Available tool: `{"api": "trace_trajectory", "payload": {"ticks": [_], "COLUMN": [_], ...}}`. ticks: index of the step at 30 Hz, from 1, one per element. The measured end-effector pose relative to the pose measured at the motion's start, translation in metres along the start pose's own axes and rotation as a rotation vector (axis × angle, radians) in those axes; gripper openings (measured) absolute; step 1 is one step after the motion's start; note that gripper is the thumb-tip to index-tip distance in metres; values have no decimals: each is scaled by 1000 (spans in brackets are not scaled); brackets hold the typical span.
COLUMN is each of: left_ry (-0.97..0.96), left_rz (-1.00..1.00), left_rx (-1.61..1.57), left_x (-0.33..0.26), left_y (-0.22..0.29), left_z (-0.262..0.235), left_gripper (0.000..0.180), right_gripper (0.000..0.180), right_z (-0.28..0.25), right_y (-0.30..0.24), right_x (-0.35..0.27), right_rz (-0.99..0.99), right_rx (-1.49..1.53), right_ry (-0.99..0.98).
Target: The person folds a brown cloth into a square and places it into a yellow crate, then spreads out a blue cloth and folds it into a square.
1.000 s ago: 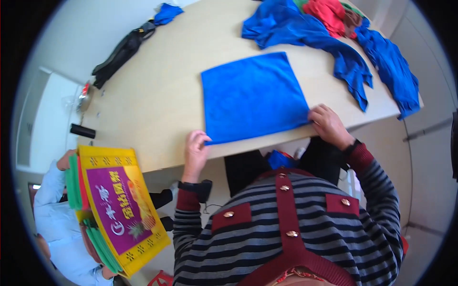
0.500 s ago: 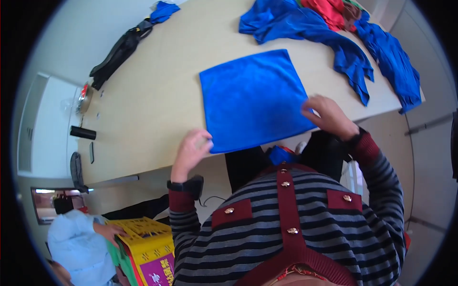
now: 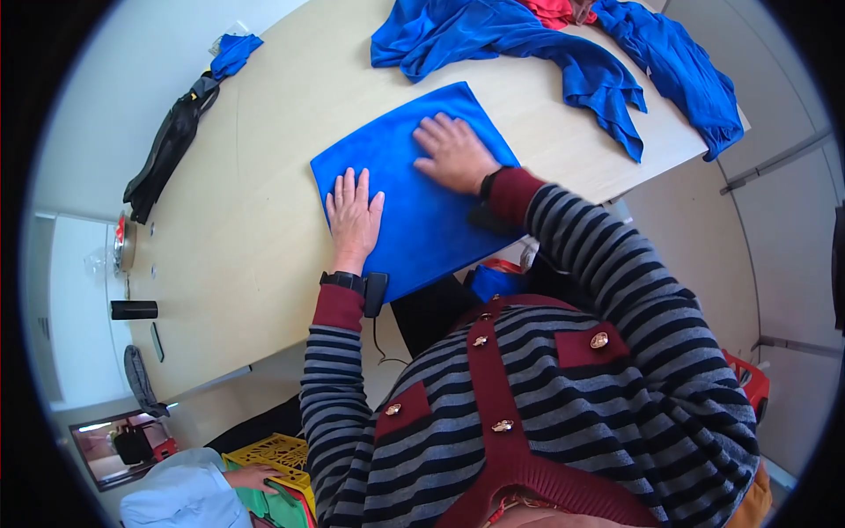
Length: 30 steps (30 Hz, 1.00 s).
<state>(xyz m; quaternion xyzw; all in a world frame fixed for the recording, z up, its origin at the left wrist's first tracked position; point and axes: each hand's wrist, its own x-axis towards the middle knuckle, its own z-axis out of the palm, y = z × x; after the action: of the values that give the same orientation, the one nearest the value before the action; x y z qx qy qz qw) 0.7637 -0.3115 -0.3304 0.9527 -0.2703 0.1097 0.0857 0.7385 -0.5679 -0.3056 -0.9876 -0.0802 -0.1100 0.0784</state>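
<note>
Right now your left hand [image 3: 354, 218] and right hand [image 3: 454, 153] both lie flat, fingers spread, gripping nothing, pressed on the folded blue cloth [image 3: 421, 189]. That cloth is a smooth, soft-looking rectangle on the pale wooden table [image 3: 264, 132], its near corner hanging over the edge. Beyond it sprawls a rumpled heap of blue garments [image 3: 546, 44], possibly fleece, though the texture is hard to judge.

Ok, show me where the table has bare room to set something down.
Bare tabletop lies left of the folded blue cloth, between it and the black bag. A narrower strip runs right of the cloth, below the blue clothes pile. The far edge is crowded with that pile; both hands cover the cloth.
</note>
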Motion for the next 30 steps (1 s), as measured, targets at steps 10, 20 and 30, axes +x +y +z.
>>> {"api": "trace_trajectory", "payload": {"ticks": [10,20,30], "left_ry": [-54,16,-70], "left_rz": [-43,45,-312], "left_rx": [-24,40,76], "left_x": [16,103,101], "left_y": [-6,-2,-48], "left_z": [-7,10,17], "left_gripper": [60,58,64], "right_gripper": [63,60,61], "right_z": [-8,16,13], "right_y": [91,12,84], "right_x": [23,76,72], "right_rz": [272,22,231], "right_rx": [-144,66,-26], "right_ry": [7,53,-15]}}
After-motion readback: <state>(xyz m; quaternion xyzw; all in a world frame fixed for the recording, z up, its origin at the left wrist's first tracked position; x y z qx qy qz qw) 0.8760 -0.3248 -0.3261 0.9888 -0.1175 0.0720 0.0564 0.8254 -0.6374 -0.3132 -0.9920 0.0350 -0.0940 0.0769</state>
